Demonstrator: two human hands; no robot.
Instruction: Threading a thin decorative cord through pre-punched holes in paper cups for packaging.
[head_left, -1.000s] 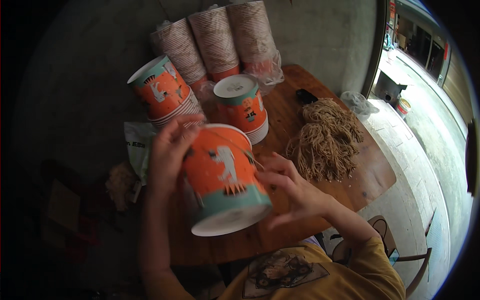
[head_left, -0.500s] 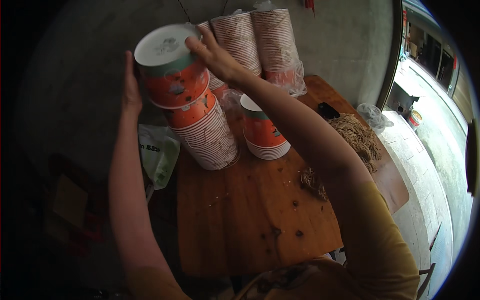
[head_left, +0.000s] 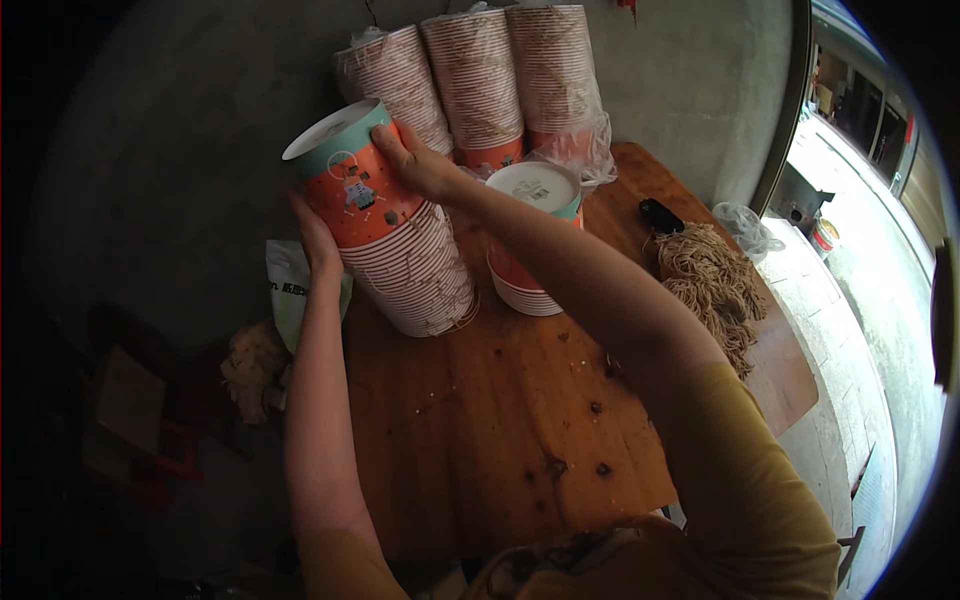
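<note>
A tall stack of nested, upside-down paper buckets [head_left: 410, 275] leans on the wooden table, white rims showing in close rows. Its top paper bucket [head_left: 352, 192] is orange with a teal band, a pale base and a small cartoon print. My left hand [head_left: 318, 236] is pressed along its lower left side. High on its right side rests my right hand [head_left: 418, 166], fingers bent round the wall and thumb near the base. A shorter stack of the same buckets [head_left: 532, 187] stands upside down just right, partly behind my right forearm.
Three tall bucket stacks in clear plastic [head_left: 475, 95] stand along the wall. Brown twine [head_left: 708, 285] and a small black object [head_left: 660, 215] lie at the right of the wooden table [head_left: 500, 430]. A white-green bag [head_left: 288, 285] hangs beyond its left edge.
The top bucket, held higher above the stack before, has come down over it, and the orange wall beneath is now covered. Both hands moved down with it. The view shifted slightly.
</note>
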